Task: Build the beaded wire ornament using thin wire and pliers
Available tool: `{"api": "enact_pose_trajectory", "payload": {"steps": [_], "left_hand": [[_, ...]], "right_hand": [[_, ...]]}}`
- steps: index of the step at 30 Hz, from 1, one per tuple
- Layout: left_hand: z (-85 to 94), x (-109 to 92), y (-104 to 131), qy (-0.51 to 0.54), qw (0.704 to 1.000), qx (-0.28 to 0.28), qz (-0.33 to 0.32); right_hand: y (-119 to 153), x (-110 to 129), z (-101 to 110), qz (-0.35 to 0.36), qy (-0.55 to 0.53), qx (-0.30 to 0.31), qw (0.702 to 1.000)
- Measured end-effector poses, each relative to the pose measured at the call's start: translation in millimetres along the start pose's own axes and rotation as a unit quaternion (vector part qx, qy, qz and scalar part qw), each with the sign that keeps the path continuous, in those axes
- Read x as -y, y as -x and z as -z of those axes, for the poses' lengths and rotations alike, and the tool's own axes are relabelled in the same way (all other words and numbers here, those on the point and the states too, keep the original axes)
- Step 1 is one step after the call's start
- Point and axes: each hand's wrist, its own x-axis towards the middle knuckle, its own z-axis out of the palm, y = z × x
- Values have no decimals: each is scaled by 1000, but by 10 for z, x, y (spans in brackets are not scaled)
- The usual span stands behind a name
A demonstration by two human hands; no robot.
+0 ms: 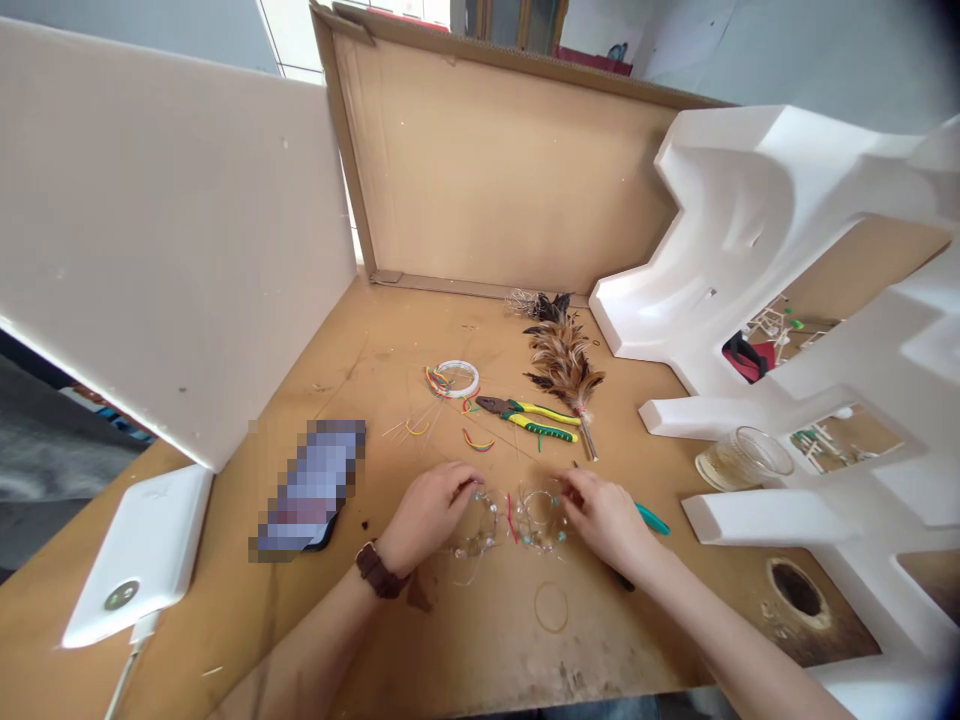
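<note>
A thin clear wire piece strung with small shiny beads lies before me as two loops, the left loop [490,543] and the right loop [541,547]. A short red strip [512,518] sits between them. My left hand [433,508], with a dark watch on its wrist, pinches the upper edge of the left loop. Beside the right loop, my right hand [606,518] has its thumb and fingers pressed together at the bead wire's outer edge. Partly under that hand is a teal-handled tool [652,518]. A thin ring [551,607] lies nearer me.
Farther back are green-yellow pliers [559,433], coloured wires [478,441], a white ring [466,366] and a brown feather bundle [561,355]. A phone [319,480] and white power bank [142,550] lie left. White foam [720,420] with a glass jar [739,462] stands right; cardboard [502,170] stands behind.
</note>
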Motion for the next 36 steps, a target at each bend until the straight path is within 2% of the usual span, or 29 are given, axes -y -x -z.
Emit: {"api": "enact_pose_trajectory", "payload": {"steps": [7, 18, 23, 26, 29, 33, 36], "left_hand": [[-14, -55, -1, 18, 998, 52, -38], [-20, -58, 16, 36, 998, 35, -26], [-19, -59, 27, 61, 998, -12, -18], [-22, -49, 20, 60, 997, -50, 0], [-5, -20, 5, 46, 994, -96, 17], [62, 28, -11, 24, 983, -175, 43], [94, 32, -15, 20, 980, -194, 48]], "right_hand": [[-128, 100, -15, 83, 17, 24, 996], [-173, 85, -13, 86, 18, 30, 996], [-355, -5, 180, 57, -9, 21, 998], [-573, -64, 263, 14, 107, 22, 994], [-792, -52, 250, 4, 151, 32, 988], [-998, 112, 161, 59, 169, 51, 983], [-1099, 282, 86, 133, 170, 74, 974]]}}
